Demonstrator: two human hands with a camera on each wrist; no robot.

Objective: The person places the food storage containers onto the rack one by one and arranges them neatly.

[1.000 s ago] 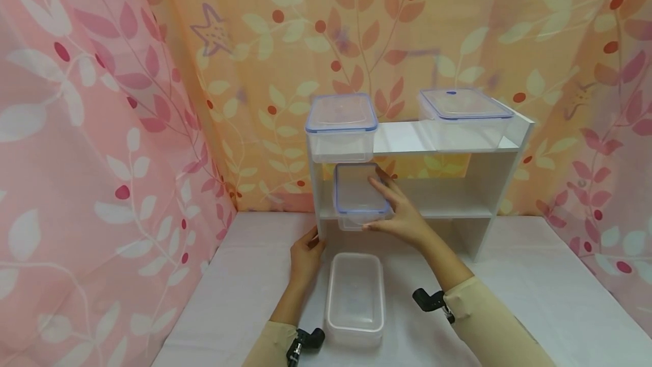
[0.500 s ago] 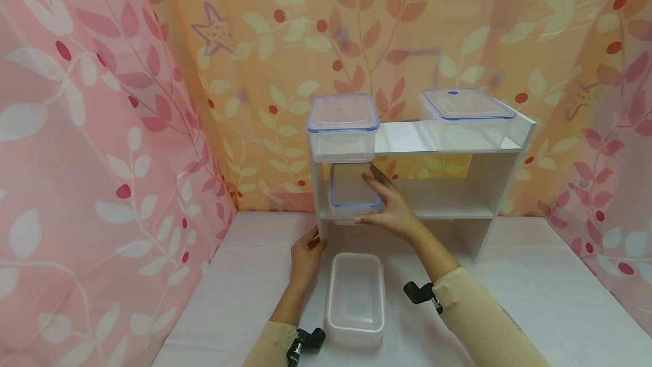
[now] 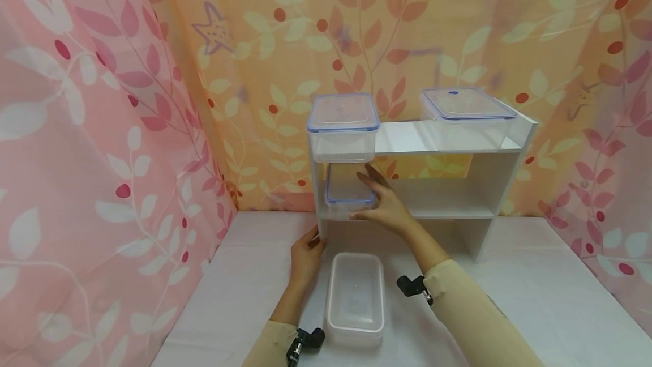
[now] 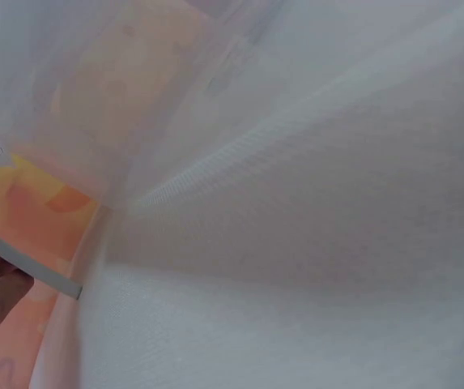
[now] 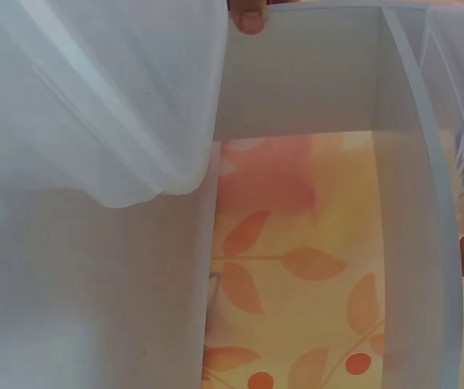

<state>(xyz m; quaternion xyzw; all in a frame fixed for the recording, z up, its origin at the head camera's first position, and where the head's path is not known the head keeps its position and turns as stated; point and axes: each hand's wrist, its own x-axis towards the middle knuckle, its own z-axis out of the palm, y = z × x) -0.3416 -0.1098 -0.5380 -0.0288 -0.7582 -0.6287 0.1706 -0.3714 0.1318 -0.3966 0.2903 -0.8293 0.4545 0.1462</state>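
White shelf [image 3: 448,200] w/ 2 tubs [image 3: 342,146] [image 3: 470,133] atop, box [image 3: 355,293] in front.

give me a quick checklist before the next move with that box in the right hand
1. Right hand holding the lidded box: ok.
2. Left hand gripping the shelf's side panel: ok.
3. Lidded box fully seated on the middle board: cannot tell, its underside is hidden.
4. Upper left box set back from the front edge: not ok, it appears to overhang.
5. Front box on the table wearing a blue lid: not ok, none on it.
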